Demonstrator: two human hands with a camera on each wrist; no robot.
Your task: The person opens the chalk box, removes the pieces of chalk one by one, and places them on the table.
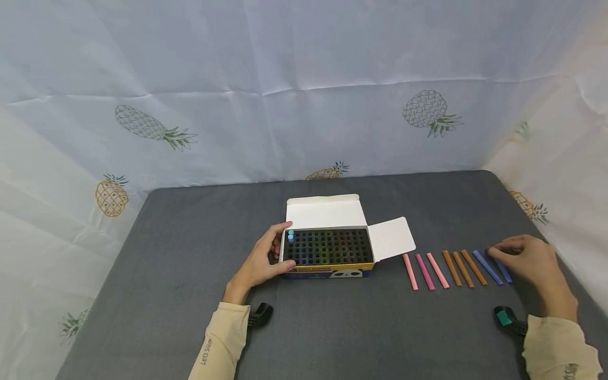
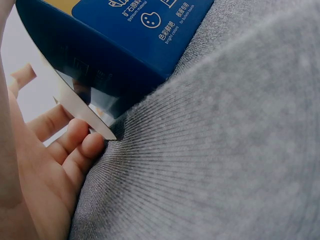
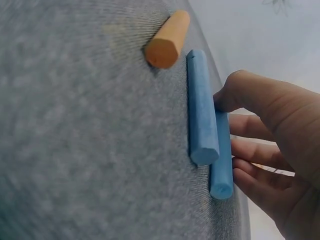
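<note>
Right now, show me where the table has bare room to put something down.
Bare cloth lies behind the chalk box, left of the left hand, and along the near edge between the sleeves. Crowded: the chalk row from the box's flap to the right hand.

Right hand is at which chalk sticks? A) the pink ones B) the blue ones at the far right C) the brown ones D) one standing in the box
B: the right hand touches the blue chalk sticks at the row's right end, apart from the box.
</note>
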